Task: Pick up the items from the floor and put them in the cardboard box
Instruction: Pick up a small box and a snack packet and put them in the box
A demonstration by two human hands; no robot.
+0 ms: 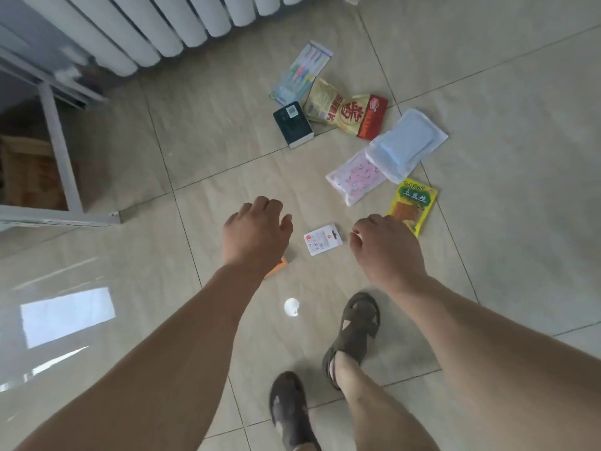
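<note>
Several items lie scattered on the tiled floor. A small white card pack point(323, 239) lies between my hands. My left hand point(257, 231) hovers over an orange item point(278, 266) that it mostly hides, fingers loosely curled and holding nothing. My right hand point(383, 247) hangs loosely curled beside a yellow-green snack packet point(412, 208). Farther off lie a pink mask pack point(356, 177), a blue mask pack point(406, 143), a yellow-red snack bag point(348, 112), a dark box point(293, 124) and a toothbrush pack point(302, 73). A cardboard box point(27, 177) sits at left behind a white frame.
A white radiator point(156, 24) runs along the back. A white metal frame point(61, 151) stands at left in front of the box. My two sandalled feet point(354, 336) stand on the tiles below the hands. Bright reflections show on the floor at left.
</note>
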